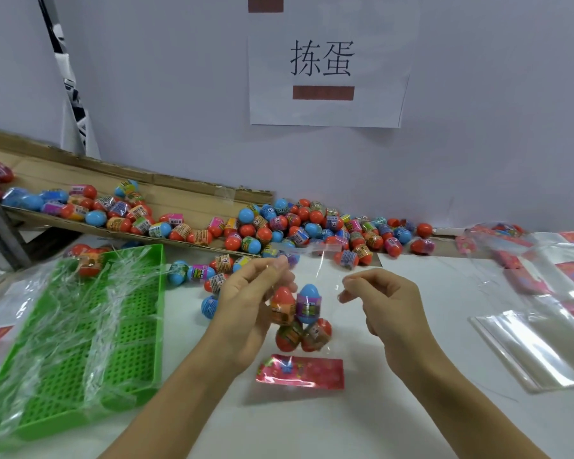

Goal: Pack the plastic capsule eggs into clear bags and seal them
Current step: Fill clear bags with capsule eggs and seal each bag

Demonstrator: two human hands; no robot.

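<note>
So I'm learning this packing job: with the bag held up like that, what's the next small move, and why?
Probably fold the clear bag's open top over and seal it: both the left hand and right hand pinch its top edge, and four eggs already sit inside.

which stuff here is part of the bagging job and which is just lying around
In the job:
left hand and right hand, pinching the clear bag
eggs in the bag
loose egg pile
stack of empty bags
pink card

Lying about:
green tray
wall sign
</note>
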